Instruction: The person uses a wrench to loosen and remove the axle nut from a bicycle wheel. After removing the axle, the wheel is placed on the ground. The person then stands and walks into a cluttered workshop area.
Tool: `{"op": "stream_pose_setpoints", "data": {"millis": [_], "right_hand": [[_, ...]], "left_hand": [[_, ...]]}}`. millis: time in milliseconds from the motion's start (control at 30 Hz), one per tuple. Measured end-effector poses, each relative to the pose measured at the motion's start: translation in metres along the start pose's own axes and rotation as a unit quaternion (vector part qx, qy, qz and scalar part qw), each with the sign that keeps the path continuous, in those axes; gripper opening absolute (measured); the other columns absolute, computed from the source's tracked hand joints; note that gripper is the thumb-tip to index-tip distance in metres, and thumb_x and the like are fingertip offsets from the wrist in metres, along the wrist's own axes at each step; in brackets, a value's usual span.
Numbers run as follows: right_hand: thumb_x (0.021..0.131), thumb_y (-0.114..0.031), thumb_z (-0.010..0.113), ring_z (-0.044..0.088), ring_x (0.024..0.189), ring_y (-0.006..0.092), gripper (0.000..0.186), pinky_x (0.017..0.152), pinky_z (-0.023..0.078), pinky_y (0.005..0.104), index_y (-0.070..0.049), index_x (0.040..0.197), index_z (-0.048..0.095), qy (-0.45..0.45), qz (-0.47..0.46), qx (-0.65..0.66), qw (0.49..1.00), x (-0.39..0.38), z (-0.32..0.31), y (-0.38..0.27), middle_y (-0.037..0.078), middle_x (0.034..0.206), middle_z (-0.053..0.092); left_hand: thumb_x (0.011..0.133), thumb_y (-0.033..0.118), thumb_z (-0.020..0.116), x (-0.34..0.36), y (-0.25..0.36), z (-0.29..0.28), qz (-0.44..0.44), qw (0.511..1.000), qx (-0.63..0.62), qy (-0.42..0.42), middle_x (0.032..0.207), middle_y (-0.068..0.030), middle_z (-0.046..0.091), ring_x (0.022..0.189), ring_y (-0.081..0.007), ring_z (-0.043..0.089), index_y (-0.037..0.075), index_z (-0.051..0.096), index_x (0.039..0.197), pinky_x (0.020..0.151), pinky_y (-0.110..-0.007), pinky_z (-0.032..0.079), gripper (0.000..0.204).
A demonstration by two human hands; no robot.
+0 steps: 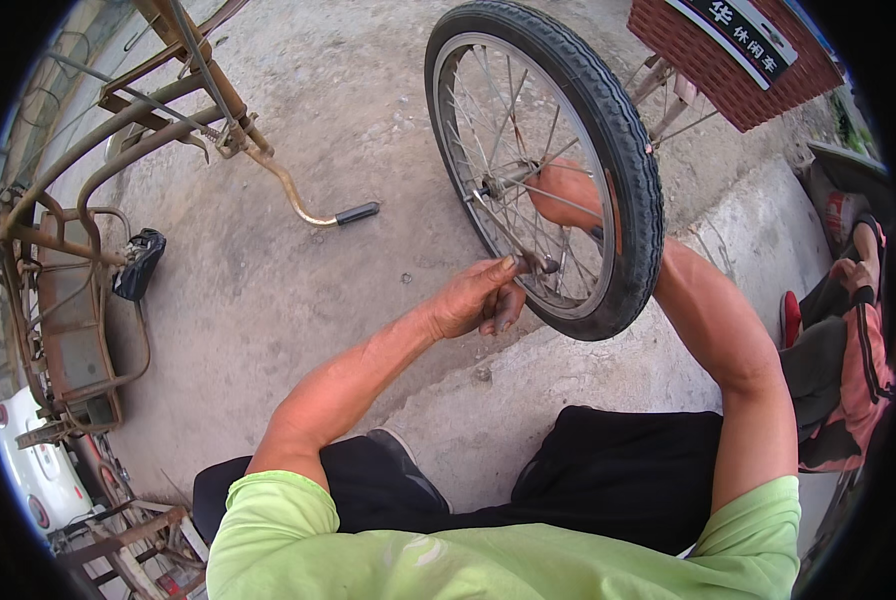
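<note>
We had the bicycle wheel (513,180) in front of us, right of centre, upright with a lean and its open side turned toward our left; we could not make out what bore its weight. At its near axle end (485,190) sat a bent metal tool (500,228), seemingly a spanner. Our left hand (478,297) had the tool's lower end pinched between thumb and forefinger, the other fingers loosely curled. Our right hand (568,192) reached behind the wheel, near the hub; we could not tell how far it was open or whether it gripped anything. To work well, we judged, we needed the tool seated squarely, a steady pull, and fingers clear of the wheel's turning. Beyond stood a woven basket (718,80); leftward, a rusty frame (173,100) on concrete ground (298,270); rightward, a seated person (863,350).
</note>
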State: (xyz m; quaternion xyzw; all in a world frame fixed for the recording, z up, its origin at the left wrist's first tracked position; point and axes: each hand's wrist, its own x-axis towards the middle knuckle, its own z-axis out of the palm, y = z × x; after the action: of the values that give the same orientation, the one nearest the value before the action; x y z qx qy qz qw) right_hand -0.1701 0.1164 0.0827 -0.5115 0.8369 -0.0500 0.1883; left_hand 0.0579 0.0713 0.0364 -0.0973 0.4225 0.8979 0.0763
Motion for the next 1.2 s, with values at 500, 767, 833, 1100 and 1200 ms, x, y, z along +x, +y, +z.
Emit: {"op": "stream_pose_setpoints", "data": {"millis": [500, 767, 833, 1100, 1200], "right_hand": [[0.099, -0.024, 0.056, 0.070, 0.085, 0.0477, 0.034, 0.073, 0.054, 0.0538, 0.006, 0.090, 0.069, 0.023, 0.030, 0.057, 0.998, -0.005, 0.000, -0.013, 0.032, 0.086, 0.069], [0.080, -0.017, 0.068, 0.063, 0.063, 0.0327, 0.017, 0.055, 0.050, 0.0498, -0.003, 0.070, 0.064, 0.316, -0.333, -0.572, 0.680, 0.022, 0.054, 0.042, 0.017, 0.064, 0.058], [0.073, -0.015, 0.071, 0.060, 0.057, 0.0284, 0.016, 0.049, 0.048, 0.0490, -0.005, 0.065, 0.061, 0.362, -0.340, -0.677, 0.543, 0.018, 0.056, 0.050, 0.014, 0.058, 0.055], [0.076, -0.011, 0.067, 0.060, 0.056, 0.0252, 0.012, 0.051, 0.046, 0.0434, -0.005, 0.067, 0.066, 0.314, -0.321, -0.682, 0.577, 0.009, 0.066, 0.051, 0.011, 0.059, 0.058], [0.075, -0.013, 0.067, 0.060, 0.055, 0.0262, 0.013, 0.050, 0.046, 0.0460, -0.007, 0.063, 0.066, 0.298, -0.333, -0.640, 0.625, 0.012, 0.065, 0.046, 0.011, 0.058, 0.057]], "left_hand": [[0.104, 0.068, 0.040, 0.024, 0.001, -0.120, -0.035, 0.949, 0.050, 0.309, 0.058, -0.0041, 0.052, 0.044, -0.0144, 0.044, 0.007, 0.054, 0.141, 0.045, -0.029, 0.037, 0.072], [0.103, 0.068, 0.042, -0.003, -0.039, -0.045, -0.082, 0.995, -0.031, 0.054, 0.056, -0.0067, 0.054, 0.043, -0.0157, 0.048, 0.010, 0.055, 0.143, 0.043, -0.028, 0.036, 0.072], [0.102, 0.066, 0.045, -0.003, -0.021, -0.003, -0.066, 0.998, 0.007, 0.021, 0.056, -0.0071, 0.056, 0.041, -0.0153, 0.046, 0.009, 0.054, 0.145, 0.044, -0.028, 0.037, 0.072], [0.104, 0.067, 0.042, 0.017, 0.107, -0.044, 0.144, 0.980, 0.022, 0.138, 0.052, -0.0015, 0.047, 0.039, -0.0106, 0.040, 0.007, 0.053, 0.146, 0.045, -0.029, 0.038, 0.074], [0.101, 0.071, 0.042, 0.025, 0.089, -0.113, 0.079, 0.957, 0.101, 0.262, 0.051, -0.0009, 0.046, 0.039, -0.0109, 0.037, 0.007, 0.054, 0.145, 0.044, -0.029, 0.035, 0.078]]}}
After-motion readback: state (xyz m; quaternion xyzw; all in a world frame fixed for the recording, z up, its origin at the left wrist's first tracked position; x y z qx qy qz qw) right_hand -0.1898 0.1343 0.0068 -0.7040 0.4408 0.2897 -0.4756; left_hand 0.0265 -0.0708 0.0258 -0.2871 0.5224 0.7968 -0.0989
